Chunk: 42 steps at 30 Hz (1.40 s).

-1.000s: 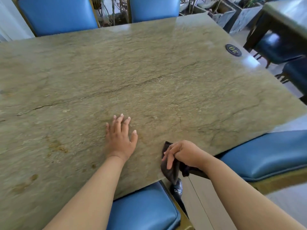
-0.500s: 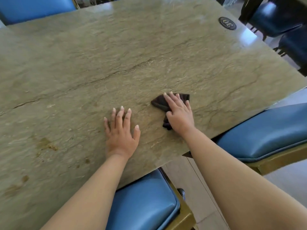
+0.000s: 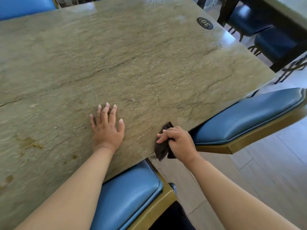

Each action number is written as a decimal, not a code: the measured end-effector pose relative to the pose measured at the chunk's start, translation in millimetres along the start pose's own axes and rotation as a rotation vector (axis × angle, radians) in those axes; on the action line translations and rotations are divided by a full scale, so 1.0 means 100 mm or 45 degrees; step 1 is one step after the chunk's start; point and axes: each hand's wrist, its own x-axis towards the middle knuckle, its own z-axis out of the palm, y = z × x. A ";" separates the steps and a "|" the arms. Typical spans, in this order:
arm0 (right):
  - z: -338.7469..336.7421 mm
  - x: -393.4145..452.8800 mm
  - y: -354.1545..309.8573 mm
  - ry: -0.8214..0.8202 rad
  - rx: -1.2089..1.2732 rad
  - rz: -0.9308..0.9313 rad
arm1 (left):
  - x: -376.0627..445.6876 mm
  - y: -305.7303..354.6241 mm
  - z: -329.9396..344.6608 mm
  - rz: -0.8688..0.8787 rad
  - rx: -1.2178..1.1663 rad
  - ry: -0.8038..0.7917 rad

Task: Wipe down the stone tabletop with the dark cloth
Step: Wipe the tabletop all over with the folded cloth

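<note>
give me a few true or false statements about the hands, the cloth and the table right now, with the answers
1. The right hand grips the dark cloth at the near edge of the stone tabletop. True.
2. The left hand is clenched in a fist. False: it lies flat, fingers spread, on the tabletop.
3. Brownish stains mark the stone left of the left hand. True.
4. The oval number plaque sits beside the left hand. False: it is at the far right corner.
5. The chairs have red seats. False: the chair seats are blue.
</note>
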 end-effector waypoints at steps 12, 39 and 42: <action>-0.21 0.60 0.16 0.381 -0.502 0.424 | 0.00 -0.01 0.02 -0.001 0.027 -0.019; 1.07 0.99 -0.59 -0.283 -0.870 -0.416 | 0.20 -1.38 -0.42 -0.369 -0.045 0.016; 1.26 1.48 -0.75 -0.057 -0.857 -0.145 | 0.18 -1.49 -0.36 -0.329 0.014 0.008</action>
